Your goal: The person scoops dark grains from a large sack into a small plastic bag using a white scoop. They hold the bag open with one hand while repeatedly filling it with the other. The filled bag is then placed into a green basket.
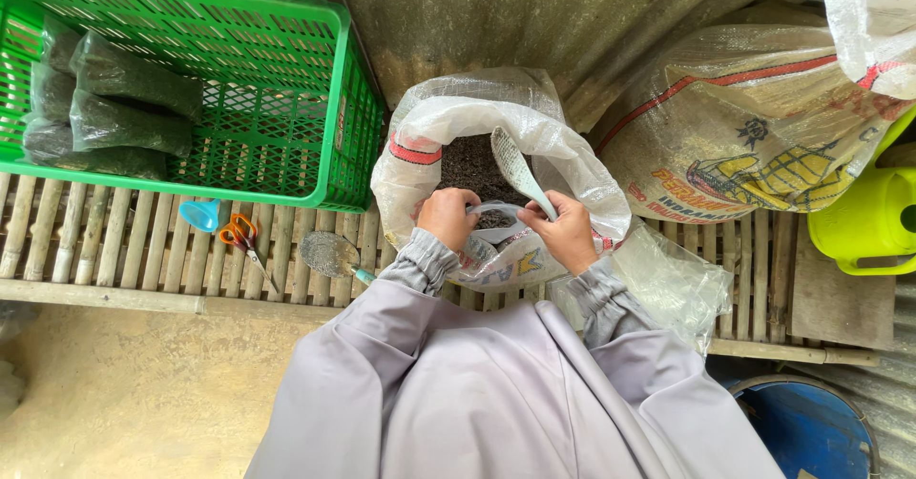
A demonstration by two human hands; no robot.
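Filling a small bag from the soil sack.
Left hand [447, 218] grips the clear bag [494, 219]; right hand [567, 233] grips the pale scoop [516, 169] at 12 o'clock, above the sack [448, 121].

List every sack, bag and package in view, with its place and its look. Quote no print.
Open white woven sack: centre, red stripe, dark soil inside.
Small clear bag: between left hand and right hand, part-filled.
Printed sack: right, tan, red and yellow markings.
Dark filled packets: stacked in green crate, top left.

Small bag [494, 219] mostly hidden between the hands; its fill level cannot be told. Blue bucket [806, 428], watering can [873, 214] and green crate [286, 107] cut off by the frame edges.
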